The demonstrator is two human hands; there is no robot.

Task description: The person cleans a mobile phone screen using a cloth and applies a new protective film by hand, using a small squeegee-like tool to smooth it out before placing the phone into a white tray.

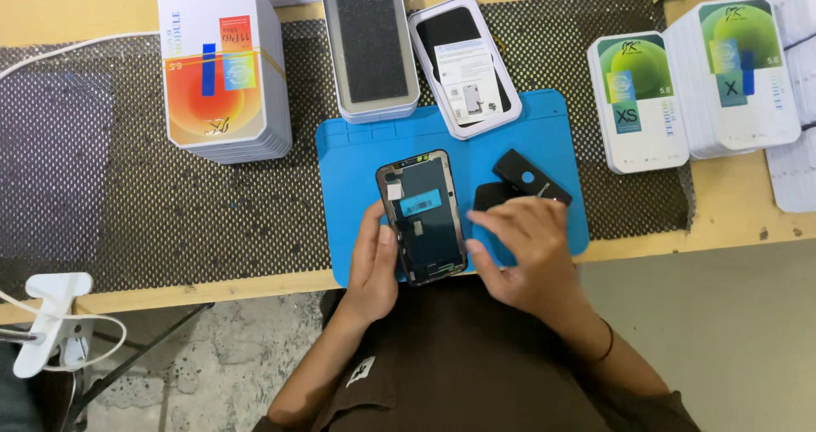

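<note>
A black phone screen panel (pixel 422 215) with a small blue label lies back side up on the blue work mat (pixel 357 156). My left hand (pixel 371 266) grips its left edge near the bottom. My right hand (pixel 523 249) hovers just right of the panel, fingers bent, the fingertips near the panel's right edge. Two black flat pieces (pixel 529 177) lie on the mat just beyond my right hand, partly hidden by it.
Two open white trays stand at the mat's far edge: one with grey foam (pixel 371 45), one with a leaflet (pixel 463 67). Stacks of white boxes sit at the left (pixel 223 67) and the right (pixel 693 84). The table's front edge (pixel 212 288) runs below the mat; a white clamp (pixel 51 317) is at the lower left.
</note>
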